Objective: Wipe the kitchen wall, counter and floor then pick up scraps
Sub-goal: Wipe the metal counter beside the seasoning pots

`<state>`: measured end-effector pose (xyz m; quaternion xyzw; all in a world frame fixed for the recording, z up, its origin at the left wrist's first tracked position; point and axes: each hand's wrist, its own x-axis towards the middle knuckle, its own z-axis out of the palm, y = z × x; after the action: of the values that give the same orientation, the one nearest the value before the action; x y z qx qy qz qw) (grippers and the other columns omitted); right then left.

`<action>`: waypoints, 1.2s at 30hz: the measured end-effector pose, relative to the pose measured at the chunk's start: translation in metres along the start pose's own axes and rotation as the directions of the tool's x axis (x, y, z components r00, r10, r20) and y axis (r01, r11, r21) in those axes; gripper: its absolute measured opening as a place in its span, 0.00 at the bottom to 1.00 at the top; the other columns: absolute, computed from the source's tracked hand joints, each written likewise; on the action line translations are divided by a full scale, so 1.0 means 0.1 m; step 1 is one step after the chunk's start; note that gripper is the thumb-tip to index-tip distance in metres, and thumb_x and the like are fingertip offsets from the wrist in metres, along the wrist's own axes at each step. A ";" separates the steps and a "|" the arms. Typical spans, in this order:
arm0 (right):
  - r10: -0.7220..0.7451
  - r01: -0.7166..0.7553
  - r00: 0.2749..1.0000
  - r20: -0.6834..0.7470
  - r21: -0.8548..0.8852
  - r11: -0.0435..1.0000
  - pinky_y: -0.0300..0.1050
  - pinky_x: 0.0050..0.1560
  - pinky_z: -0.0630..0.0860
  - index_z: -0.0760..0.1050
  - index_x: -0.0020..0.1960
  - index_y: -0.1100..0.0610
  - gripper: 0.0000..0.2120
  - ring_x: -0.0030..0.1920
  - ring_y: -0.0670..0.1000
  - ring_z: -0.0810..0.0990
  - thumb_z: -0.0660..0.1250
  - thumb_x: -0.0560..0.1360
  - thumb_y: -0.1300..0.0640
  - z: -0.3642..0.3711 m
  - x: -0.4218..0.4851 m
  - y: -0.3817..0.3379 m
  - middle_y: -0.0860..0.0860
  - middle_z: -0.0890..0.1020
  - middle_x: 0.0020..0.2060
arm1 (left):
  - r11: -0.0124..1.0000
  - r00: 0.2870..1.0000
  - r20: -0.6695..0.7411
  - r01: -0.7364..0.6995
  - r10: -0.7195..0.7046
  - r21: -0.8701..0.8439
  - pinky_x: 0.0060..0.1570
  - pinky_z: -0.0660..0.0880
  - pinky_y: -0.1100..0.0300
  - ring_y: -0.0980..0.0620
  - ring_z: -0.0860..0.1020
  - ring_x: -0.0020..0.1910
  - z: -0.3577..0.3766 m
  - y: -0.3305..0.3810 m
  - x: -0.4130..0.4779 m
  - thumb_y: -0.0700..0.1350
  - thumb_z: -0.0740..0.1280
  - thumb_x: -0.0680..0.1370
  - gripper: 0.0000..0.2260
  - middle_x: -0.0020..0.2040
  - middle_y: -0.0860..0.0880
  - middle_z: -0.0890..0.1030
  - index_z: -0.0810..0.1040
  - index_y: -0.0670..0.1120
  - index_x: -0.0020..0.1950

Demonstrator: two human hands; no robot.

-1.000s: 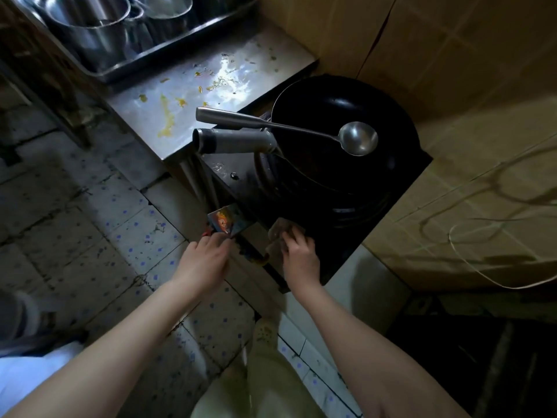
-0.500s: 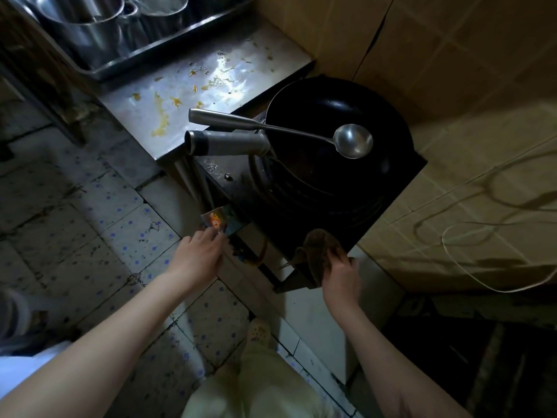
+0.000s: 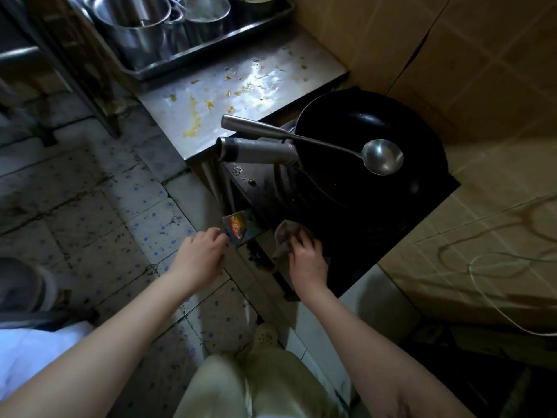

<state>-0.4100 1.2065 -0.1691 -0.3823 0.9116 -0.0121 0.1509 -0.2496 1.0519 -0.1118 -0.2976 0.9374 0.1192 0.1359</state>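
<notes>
While the right hand (image 3: 307,259) presses a rag (image 3: 282,239) to the stove's (image 3: 376,236) front edge, grip clenched round it, the left hand (image 3: 199,260) pinches a printed wrapper (image 3: 239,227). Yellow smears (image 3: 193,129) on the counter (image 3: 271,86) unwiped, floor (image 3: 105,221) grimy: mostly undone.

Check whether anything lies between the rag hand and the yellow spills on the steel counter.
Yes. The right hand grips the rag at the stove's front edge. The wok handle and ladle handle jut out leftward across the straight line to the spills on the counter. Going around them looks necessary.
</notes>
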 end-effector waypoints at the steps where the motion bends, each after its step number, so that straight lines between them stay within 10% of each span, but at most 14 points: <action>1: -0.009 0.009 1.000 0.002 -0.012 1.000 0.51 0.58 0.73 0.64 0.72 0.50 0.22 0.68 0.56 0.62 0.61 0.78 0.54 -0.01 0.06 -0.06 0.49 0.60 0.73 | 1.000 1.000 0.000 0.003 -0.003 0.003 0.61 0.70 0.54 0.48 0.72 0.63 0.01 -0.06 0.00 0.46 0.60 0.79 0.17 0.68 0.48 0.69 0.68 0.47 0.68; 19: 0.238 -0.202 0.948 -0.210 0.180 0.963 0.48 0.52 0.73 0.77 0.58 0.56 0.11 0.57 0.55 0.73 0.62 0.78 0.56 -0.07 1.23 -1.49 0.54 0.78 0.57 | 0.980 0.993 0.002 -0.113 0.114 0.162 0.52 0.70 0.52 0.44 0.72 0.60 -0.60 -1.77 1.08 0.48 0.57 0.80 0.15 0.70 0.46 0.67 0.69 0.47 0.65; 23: 0.332 -0.280 0.932 -0.147 0.292 0.915 0.21 0.57 0.59 0.67 0.70 0.53 0.19 0.68 0.48 0.66 0.57 0.80 0.52 -0.08 1.49 -1.79 0.51 0.69 0.69 | 0.966 0.979 0.001 -0.201 0.203 0.160 0.51 0.70 0.53 0.44 0.73 0.60 -0.87 -2.20 1.50 0.48 0.58 0.79 0.15 0.70 0.46 0.67 0.69 0.47 0.65; 28: 0.516 -0.442 0.844 -0.143 0.358 0.822 0.49 0.70 0.59 0.67 0.71 0.55 0.19 0.68 0.55 0.61 0.56 0.80 0.57 -0.24 1.88 -2.05 0.51 0.65 0.72 | 0.928 0.941 0.025 -0.338 0.339 0.154 0.49 0.72 0.53 0.44 0.74 0.57 -1.10 -2.47 1.97 0.46 0.59 0.79 0.14 0.64 0.46 0.72 0.70 0.46 0.64; 36: 0.611 -0.494 0.787 -0.085 0.507 0.707 0.51 0.65 0.67 0.67 0.70 0.52 0.20 0.68 0.54 0.66 0.61 0.78 0.55 -0.28 2.13 -2.02 0.50 0.66 0.71 | 0.868 0.876 0.078 -0.482 0.476 0.121 0.54 0.71 0.55 0.46 0.73 0.61 -1.13 -2.35 2.38 0.47 0.61 0.79 0.17 0.67 0.47 0.70 0.69 0.46 0.67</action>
<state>-0.4192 0.9120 -0.1709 -0.0379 0.9656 -0.2281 0.1190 -0.3188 0.7057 -0.1172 -0.0432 0.9845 0.0913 0.1433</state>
